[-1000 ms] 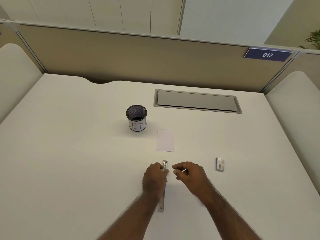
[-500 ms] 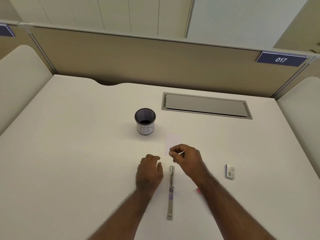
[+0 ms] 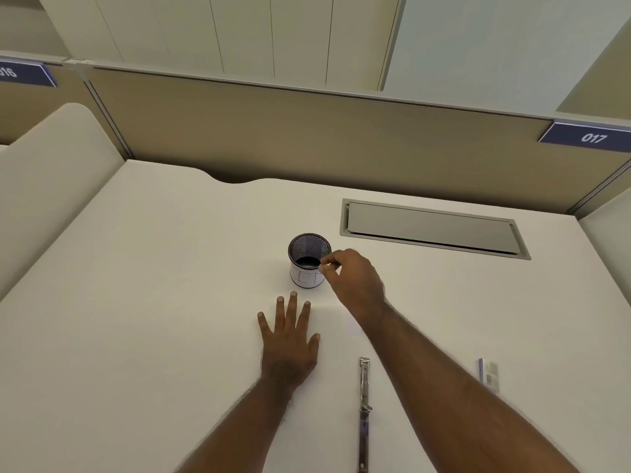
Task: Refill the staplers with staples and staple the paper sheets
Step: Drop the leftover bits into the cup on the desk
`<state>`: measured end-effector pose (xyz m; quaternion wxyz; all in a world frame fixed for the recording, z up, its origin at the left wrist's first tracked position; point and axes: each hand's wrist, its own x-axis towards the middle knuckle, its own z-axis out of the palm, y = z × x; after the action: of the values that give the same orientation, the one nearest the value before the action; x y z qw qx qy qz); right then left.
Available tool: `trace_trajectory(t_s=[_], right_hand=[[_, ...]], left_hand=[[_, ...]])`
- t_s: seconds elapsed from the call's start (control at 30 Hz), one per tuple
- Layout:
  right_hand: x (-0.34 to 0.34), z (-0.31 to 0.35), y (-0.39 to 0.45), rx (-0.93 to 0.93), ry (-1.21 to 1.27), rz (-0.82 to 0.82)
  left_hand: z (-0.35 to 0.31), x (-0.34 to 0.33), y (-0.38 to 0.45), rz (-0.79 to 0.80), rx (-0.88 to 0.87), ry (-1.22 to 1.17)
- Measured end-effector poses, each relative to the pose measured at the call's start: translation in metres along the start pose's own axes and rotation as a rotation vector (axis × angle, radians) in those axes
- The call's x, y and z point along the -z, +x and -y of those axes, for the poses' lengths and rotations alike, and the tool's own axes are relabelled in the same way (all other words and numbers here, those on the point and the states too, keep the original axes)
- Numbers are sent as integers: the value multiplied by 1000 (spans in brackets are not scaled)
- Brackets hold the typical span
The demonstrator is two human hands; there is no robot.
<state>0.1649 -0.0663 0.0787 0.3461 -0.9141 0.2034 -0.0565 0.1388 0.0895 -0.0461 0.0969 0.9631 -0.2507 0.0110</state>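
The stapler [image 3: 364, 414] lies swung open flat on the white desk [image 3: 153, 302], a thin metal bar near the front edge. A small staple box [image 3: 489, 375] rests to its right. My left hand [image 3: 288, 339] lies flat on the desk with fingers spread, left of the stapler. My right hand [image 3: 351, 278] reaches to the near rim of the black mesh cup [image 3: 309, 259], thumb and forefinger pinched on a tiny light staple strip that barely shows. My right forearm covers most of the paper sheet.
A grey cable hatch [image 3: 430, 228] is set into the desk at the back right. A beige partition [image 3: 307, 131] with the label 017 [image 3: 589, 136] closes the far edge. Padded side panels flank the desk.
My right hand carried the pinched strip forward from above the stapler to the cup's rim. My left hand let go of the stapler, moved left and flattened on the desk. The camera tilted up.
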Motion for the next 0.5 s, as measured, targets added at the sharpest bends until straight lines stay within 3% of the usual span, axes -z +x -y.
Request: trace_trajectory(t_s=[0.5], right_hand=[[-27,16,42,-24,-172,15]], left_hand=[[16,-16,22,38,2,-27]])
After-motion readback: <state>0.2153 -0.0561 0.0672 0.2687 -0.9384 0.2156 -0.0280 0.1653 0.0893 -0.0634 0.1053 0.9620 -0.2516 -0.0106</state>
